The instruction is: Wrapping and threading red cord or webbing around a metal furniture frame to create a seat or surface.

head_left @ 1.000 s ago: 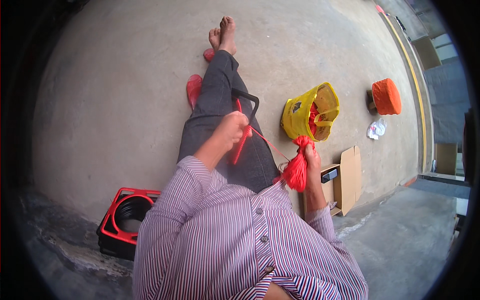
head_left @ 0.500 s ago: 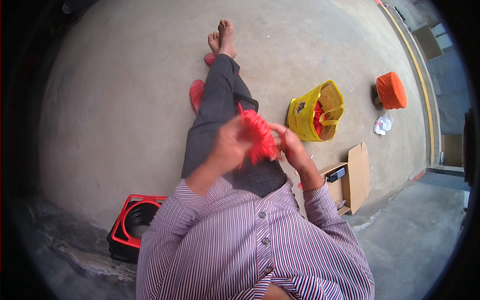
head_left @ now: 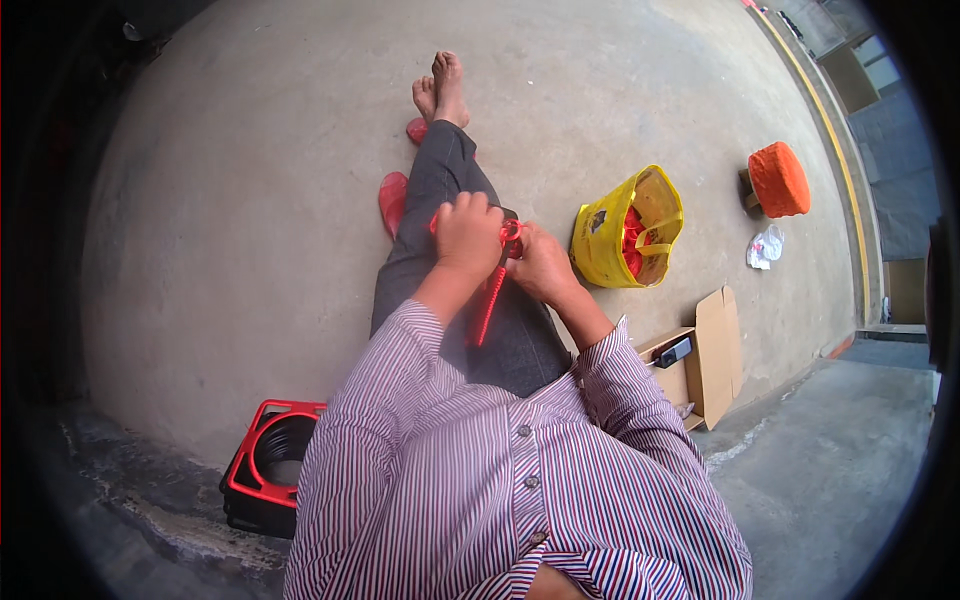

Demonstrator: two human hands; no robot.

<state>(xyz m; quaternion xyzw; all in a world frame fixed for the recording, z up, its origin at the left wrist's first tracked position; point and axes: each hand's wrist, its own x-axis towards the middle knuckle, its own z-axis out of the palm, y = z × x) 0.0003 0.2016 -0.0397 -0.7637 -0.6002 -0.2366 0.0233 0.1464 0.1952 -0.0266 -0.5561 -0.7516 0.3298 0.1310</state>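
Both my hands are together above my thighs, working on a red cord [head_left: 511, 232]. My left hand [head_left: 470, 230] is curled in a fist with red showing at its edges. Close beside it, the fingers of my right hand [head_left: 543, 264] pinch the looped part of the cord. A ridged, twisted-looking red strand [head_left: 488, 312] hangs from between the hands toward my lap. Most of the bundle is hidden behind my fingers. A dark flat object partly shows behind the hands, on my leg.
To the right stands a yellow bag [head_left: 605, 240] with red bundles inside. Beyond it are an orange-covered stool [head_left: 778, 180] and a white plastic bag [head_left: 766, 247]. An open cardboard box [head_left: 715, 360] holds a black device. A red-framed black crate [head_left: 262, 480] sits at left; red shoes [head_left: 392, 204] lie by my legs.
The fluffy red bundle held up between my hands is now mostly covered by my left fist. Both hands have moved slightly up and closer together, and a red strand now hangs below.
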